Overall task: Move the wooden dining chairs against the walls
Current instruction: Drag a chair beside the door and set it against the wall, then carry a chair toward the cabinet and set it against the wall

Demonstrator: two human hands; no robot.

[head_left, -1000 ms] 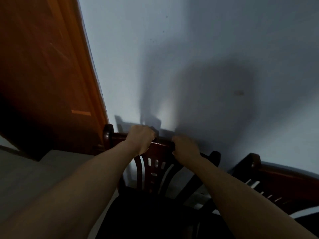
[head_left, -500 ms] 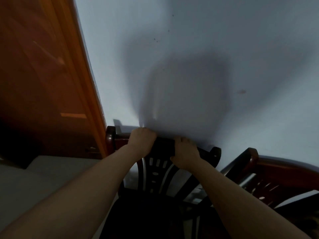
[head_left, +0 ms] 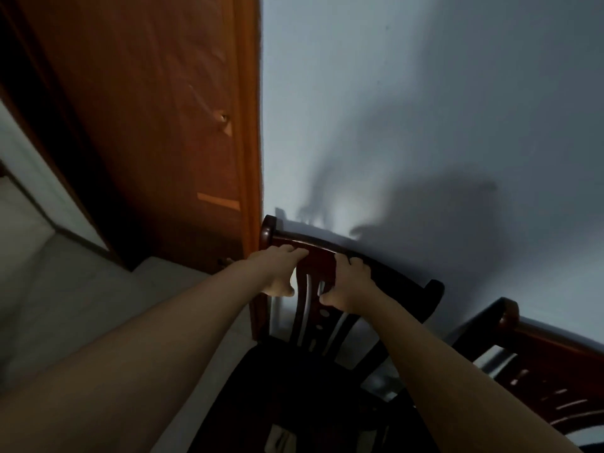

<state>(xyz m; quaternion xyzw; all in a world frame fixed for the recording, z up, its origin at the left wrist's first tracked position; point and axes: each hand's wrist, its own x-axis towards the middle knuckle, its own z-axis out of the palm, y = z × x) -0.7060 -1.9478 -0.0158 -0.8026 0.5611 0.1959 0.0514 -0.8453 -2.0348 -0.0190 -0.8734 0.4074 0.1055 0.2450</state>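
A dark wooden dining chair (head_left: 397, 282) with a slatted back and a black seat stands directly below me, its curved top rail close to the pale wall (head_left: 425, 125). My left hand (head_left: 277, 271) lies over the left part of the rail, fingers along the top and thumb underneath. My right hand (head_left: 348, 284) grips the rail's middle, fingers curled over its top edge. A second chair (head_left: 539, 358) of the same kind stands at the right, its back also near the wall.
An orange-brown wooden door (head_left: 163, 125) and its frame run up the left, right beside the chair's left post. Pale tiled floor (head_left: 65, 305) lies at the lower left. My shadow falls on the wall above the chairs.
My view has swung, so the door frame now stands upright. Both hands have slid lower on the top rail and my left fingers have stretched out. The chair stays by the wall.
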